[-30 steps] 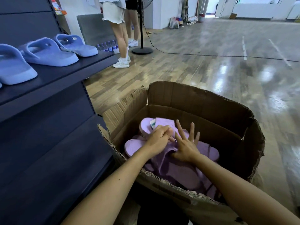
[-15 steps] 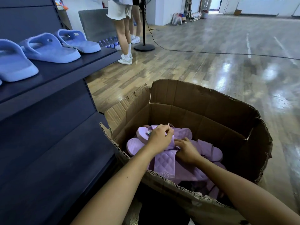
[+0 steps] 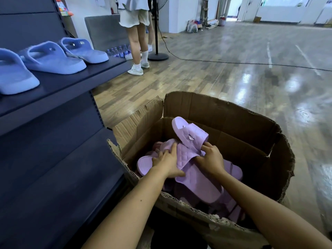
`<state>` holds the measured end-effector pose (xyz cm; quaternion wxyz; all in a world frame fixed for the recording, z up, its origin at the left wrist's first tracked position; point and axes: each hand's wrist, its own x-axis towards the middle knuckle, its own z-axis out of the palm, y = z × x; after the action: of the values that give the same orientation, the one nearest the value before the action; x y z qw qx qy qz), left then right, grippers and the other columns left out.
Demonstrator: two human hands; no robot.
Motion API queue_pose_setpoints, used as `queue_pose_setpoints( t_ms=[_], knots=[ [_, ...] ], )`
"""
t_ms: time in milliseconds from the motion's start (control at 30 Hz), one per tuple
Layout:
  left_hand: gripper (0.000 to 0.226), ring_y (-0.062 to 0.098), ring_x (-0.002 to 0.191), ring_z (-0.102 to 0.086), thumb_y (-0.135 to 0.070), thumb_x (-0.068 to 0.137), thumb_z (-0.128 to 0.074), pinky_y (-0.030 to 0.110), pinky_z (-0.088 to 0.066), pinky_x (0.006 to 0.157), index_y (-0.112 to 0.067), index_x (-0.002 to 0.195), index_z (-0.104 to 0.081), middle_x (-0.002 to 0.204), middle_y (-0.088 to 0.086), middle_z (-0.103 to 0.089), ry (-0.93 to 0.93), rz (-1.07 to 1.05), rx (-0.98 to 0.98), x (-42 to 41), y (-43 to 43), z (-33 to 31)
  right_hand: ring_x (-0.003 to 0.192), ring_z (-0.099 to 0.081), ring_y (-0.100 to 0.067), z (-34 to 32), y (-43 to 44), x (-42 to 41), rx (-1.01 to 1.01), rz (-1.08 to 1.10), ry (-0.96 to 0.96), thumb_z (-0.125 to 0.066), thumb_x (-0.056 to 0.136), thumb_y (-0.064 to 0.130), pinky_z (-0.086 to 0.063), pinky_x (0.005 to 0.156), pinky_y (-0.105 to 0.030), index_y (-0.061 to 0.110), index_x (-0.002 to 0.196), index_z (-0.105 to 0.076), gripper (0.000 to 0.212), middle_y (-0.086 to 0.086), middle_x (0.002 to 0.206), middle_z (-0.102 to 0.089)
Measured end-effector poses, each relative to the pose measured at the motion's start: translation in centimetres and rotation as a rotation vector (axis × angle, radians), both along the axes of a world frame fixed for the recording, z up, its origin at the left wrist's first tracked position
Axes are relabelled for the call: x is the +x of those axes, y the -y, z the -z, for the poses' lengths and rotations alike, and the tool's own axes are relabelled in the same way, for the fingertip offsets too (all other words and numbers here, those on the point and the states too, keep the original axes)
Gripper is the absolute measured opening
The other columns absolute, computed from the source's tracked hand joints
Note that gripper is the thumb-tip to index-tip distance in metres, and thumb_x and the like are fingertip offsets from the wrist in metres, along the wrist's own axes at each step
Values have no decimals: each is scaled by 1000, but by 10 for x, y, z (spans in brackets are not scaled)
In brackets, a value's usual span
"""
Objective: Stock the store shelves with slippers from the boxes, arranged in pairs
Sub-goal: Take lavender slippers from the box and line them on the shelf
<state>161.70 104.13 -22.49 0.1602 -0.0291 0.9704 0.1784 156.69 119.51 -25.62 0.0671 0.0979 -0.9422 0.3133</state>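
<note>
**Now both hands are down in the slipper box**

Right now my right hand (image 3: 211, 159) has its fingers curled round the strap of a raised slipper (image 3: 190, 133), pinching it at the near edge. That lilac slipper stands tilted above the pile, with its rounded end pointing up toward the far wall of the cardboard box (image 3: 224, 112).

My left hand (image 3: 168, 162) lies on the quilted slipper (image 3: 199, 182) just beside it. The fingers are spread and mostly straight along the left edge of the strap, and the thumb lies across the near side. Whether those fingers hook under the strap I cannot tell. The two hands are close together but not touching.

Beneath them the other lilac slippers (image 3: 231, 169) lie jumbled in the box, one poking out to the left under my left wrist. The box stands open on the wooden floor (image 3: 233, 72), with its torn near rim below my forearms.

To my left, blue slippers (image 3: 53, 58) sit side by side on the dark shelf (image 3: 71, 81).

Farther off, a person (image 3: 136, 38) stands near a fan stand (image 3: 157, 56) and a row of water bottles (image 3: 118, 51).
</note>
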Motion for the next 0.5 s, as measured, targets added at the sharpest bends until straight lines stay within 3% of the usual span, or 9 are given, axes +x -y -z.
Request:
queue_pose_setpoints(
  t_ms=[133, 267, 400, 500],
  knots=[
    [88, 33, 124, -44, -29, 72, -69, 42, -44, 93, -20, 143, -18, 141, 10, -38, -105, 8, 85, 2, 0, -2, 107, -37, -17, -12, -2, 7, 55, 20, -14, -60, 79, 35, -36, 80, -29, 15, 92, -69, 26, 7, 97, -60],
    [79, 26, 128, -39, -36, 73, -66, 37, -41, 99, -23, 142, -29, 142, 5, -40, -275, 8, 155, 6, 0, -9, 126, -20, -23, -36, -10, 16, 27, 17, 147, -60, 74, 37, -28, 100, -37, 20, 96, -55, 28, 8, 104, -35],
    [86, 19, 133, -33, -57, 64, -51, 39, -36, 104, -30, 143, -30, 142, -3, -38, -406, 9, 118, 10, 1, -21, 136, -7, -28, -55, -20, 16, 248, -87, 216, -44, 57, 61, -17, 102, -41, 25, 101, -43, 56, 5, 128, -38],
    [71, 15, 131, -36, -56, 67, -52, 34, -36, 101, -34, 133, -45, 139, -9, -43, -552, 0, 121, 9, 10, -44, 140, 1, -30, -82, -22, 18, 260, -99, 60, -22, 47, 72, -7, 103, -37, 24, 105, -50, 80, 8, 130, -42]
  ],
)
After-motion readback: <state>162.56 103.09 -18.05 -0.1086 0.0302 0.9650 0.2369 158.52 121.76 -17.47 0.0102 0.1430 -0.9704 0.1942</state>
